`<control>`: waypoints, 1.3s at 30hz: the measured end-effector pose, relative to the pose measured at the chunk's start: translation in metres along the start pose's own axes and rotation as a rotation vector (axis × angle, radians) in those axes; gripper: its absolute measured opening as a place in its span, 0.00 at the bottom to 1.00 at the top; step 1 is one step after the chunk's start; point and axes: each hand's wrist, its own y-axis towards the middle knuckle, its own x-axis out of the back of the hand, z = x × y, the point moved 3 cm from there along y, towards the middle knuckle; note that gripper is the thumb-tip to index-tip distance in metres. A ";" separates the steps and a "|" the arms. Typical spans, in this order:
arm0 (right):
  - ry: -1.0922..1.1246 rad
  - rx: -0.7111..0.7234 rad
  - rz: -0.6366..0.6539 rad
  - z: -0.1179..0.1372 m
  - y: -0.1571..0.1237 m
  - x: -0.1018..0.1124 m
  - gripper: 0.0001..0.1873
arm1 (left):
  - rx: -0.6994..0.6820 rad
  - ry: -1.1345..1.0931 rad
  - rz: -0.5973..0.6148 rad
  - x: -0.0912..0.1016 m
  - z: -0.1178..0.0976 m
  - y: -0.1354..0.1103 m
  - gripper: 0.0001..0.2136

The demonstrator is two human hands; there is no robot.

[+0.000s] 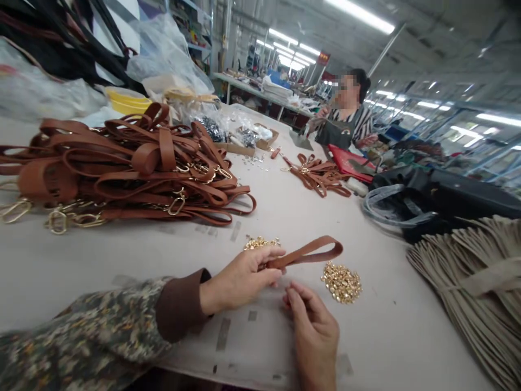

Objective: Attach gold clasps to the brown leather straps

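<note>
My left hand grips one end of a brown leather strap that loops out to the right above the table. My right hand lies just below it, fingers curled together in a pinch; what they hold is too small to see. A small heap of gold rivets lies right of my hands, and a second little heap of gold rivets sits beyond my left fingers.
A big pile of brown straps with gold clasps fills the left of the table. Beige straps lie at right, black bags behind them. A co-worker sits at the far end near more straps.
</note>
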 end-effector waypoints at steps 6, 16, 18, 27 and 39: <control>0.307 -0.125 -0.030 0.000 -0.014 0.004 0.11 | 0.018 0.172 -0.017 -0.002 0.004 -0.003 0.13; 0.318 -0.158 0.148 0.008 -0.008 -0.009 0.08 | 0.000 0.419 0.198 -0.008 -0.004 -0.010 0.06; 0.286 -0.173 0.142 0.009 -0.009 -0.011 0.10 | 0.016 0.424 0.226 -0.007 -0.005 -0.010 0.08; 0.296 -0.225 0.128 0.006 -0.013 -0.011 0.10 | 0.049 0.266 0.293 -0.007 0.006 -0.011 0.05; 0.314 -0.229 0.190 0.002 -0.011 -0.006 0.10 | 0.068 0.455 0.293 -0.005 0.004 -0.011 0.03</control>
